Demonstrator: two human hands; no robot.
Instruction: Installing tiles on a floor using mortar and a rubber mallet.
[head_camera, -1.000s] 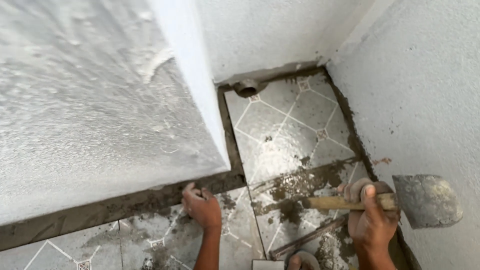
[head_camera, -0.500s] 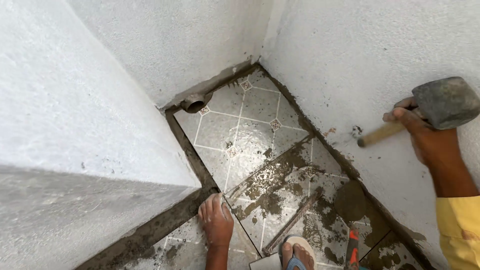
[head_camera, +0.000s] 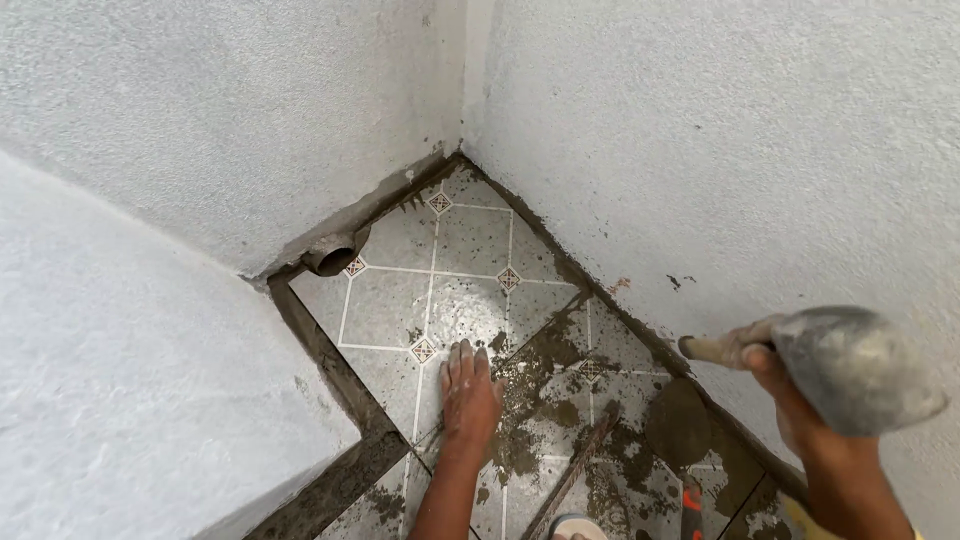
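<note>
- Rough grey walls (head_camera: 700, 130) meet in a corner above the patterned tiled floor (head_camera: 400, 300), which is smeared with wet mortar (head_camera: 530, 390).
- The rubber mallet (head_camera: 850, 365) is raised at the right, its head near the wall.
- The right hand (head_camera: 775, 365) is wrapped tightly round the mallet's wooden handle.
- The left hand (head_camera: 468, 392) lies flat on a tile, fingers together.
- A pipe opening (head_camera: 332, 256) sits at the wall's base.

We take this for a small room under construction, likely a bathroom: rough plastered walls (head_camera: 700, 150), patterned floor tiles (head_camera: 440, 270) smeared with wet mortar (head_camera: 540, 400), a drain pipe (head_camera: 330, 255) at the wall base.
</note>
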